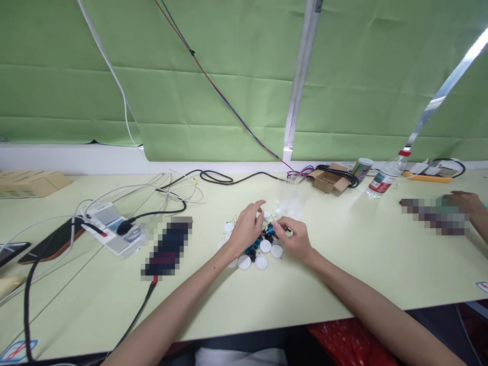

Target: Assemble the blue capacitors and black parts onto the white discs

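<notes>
Over a pile of small parts, my left hand (249,223) is open, index finger stretched out and thumb apart from it. Its other fingers are partly hidden. My right hand (294,237) is closed in a pinch at the pile's right side; what sits between its fingertips is too small to make out. Small blue and black parts (253,248) with thin wire-like pieces lie between and under the hands. Several white round caps (244,262) lie around them. Just behind the hands stand clear plastic containers (290,195).
At left lie a blurred phone-like device (168,249) on a cable and a white power strip (114,231). A small cardboard box (331,179), a can (362,170) and a water bottle (388,175) stand at the back right. Another person's hand (463,203) is at far right.
</notes>
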Demonstrator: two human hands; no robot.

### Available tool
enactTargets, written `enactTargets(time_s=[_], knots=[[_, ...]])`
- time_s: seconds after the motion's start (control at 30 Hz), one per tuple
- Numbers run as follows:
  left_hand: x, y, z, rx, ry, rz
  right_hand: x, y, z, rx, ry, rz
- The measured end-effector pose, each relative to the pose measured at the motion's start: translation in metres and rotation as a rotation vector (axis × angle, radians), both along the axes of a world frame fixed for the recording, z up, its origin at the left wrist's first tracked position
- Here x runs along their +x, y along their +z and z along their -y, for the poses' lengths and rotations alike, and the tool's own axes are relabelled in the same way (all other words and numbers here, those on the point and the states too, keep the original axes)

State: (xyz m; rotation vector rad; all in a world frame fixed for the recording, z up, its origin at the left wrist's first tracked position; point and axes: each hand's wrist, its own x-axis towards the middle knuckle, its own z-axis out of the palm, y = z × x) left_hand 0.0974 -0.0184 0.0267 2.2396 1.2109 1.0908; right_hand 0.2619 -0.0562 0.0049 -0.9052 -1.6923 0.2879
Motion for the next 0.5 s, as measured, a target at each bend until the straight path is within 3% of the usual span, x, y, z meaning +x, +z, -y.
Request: enactTargets(time_s=[0.13, 0.27, 0.5], knots=[[0.014, 0.016, -0.018, 0.165, -0.023, -0.198, -0.002, 0.000, 0.000, 0.032, 0.005, 0.042], [0.031, 0.027, -0.036, 0.227, -0.024, -0.286, -0.003, 0.001, 0.000, 0.097, 0.008, 0.063], [0.045, 0.014, -0.052, 0.271, -0.026, -0.220, -0.004, -0.002, -0.001, 0.169, 0.021, 0.102]])
